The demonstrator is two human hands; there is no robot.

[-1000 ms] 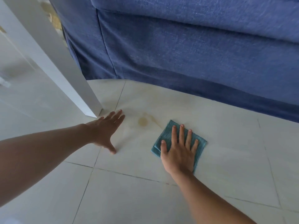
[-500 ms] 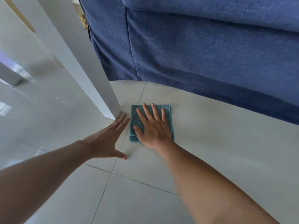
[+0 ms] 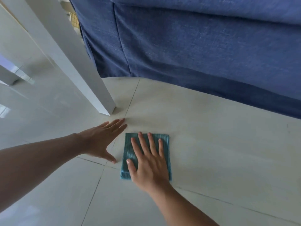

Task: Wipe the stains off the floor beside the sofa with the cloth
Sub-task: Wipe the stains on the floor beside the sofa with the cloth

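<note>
A folded teal cloth (image 3: 128, 152) lies flat on the pale tiled floor (image 3: 211, 152) in front of the blue sofa (image 3: 195, 46). My right hand (image 3: 149, 162) presses down on the cloth with fingers spread, palm covering most of it. My left hand (image 3: 102, 139) rests flat on the tiles just left of the cloth, fingers together and pointing toward the table leg. Only a faint yellowish smear (image 3: 146, 121) shows on the tile beyond the cloth; no distinct brown spot is visible.
A white table leg (image 3: 91, 88) meets the floor just beyond my left fingertips. The sofa's skirt (image 3: 228, 93) runs along the back and right. A second white leg (image 3: 8, 75) stands far left. Grout lines cross under the cloth.
My right hand slid the cloth left across the yellow-brown stain up to the table leg, then back toward me. The stain spot seen earlier no longer shows. The left hand stayed planted.
</note>
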